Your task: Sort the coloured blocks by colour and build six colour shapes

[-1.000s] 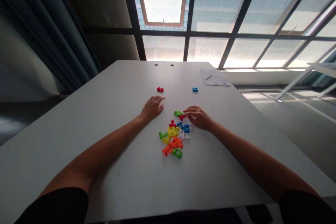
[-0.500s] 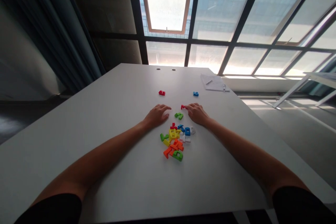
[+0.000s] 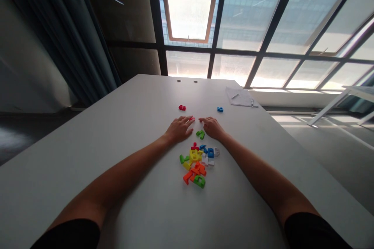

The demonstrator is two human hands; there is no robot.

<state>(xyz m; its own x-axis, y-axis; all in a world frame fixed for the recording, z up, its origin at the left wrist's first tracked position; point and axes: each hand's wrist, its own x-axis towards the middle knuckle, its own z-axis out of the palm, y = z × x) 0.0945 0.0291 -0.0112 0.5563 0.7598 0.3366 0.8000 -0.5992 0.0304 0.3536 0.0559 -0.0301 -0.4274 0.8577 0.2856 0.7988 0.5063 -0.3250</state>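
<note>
My left hand [image 3: 179, 129] rests low over the white table with its fingertips on a small red plastic letter [image 3: 192, 119], which they partly cover. Opposite it, my right hand [image 3: 212, 127] has its index finger stretched toward that letter, with a gap between and nothing seen in its fingers. Just below the two hands lie green letter pieces [image 3: 200, 134]. Nearer to me is a loose heap of plastic letters: yellow pieces [image 3: 194, 155], orange pieces [image 3: 195, 171], a green letter [image 3: 199, 181], a blue letter [image 3: 210, 152] and white pieces [image 3: 208, 161].
Beyond my hands a red piece [image 3: 182, 107] lies to the left and a blue piece [image 3: 220, 109] to the right. Paper sheets [image 3: 241, 97] with pens lie at the table's [image 3: 152, 202] far right edge. Windows and a dark curtain [image 3: 58, 27] stand behind.
The small red letter has passed leftward from my right fingertips to my left fingertips. My left hand has turned onto it, and the right one has let go. The view has tilted slightly.
</note>
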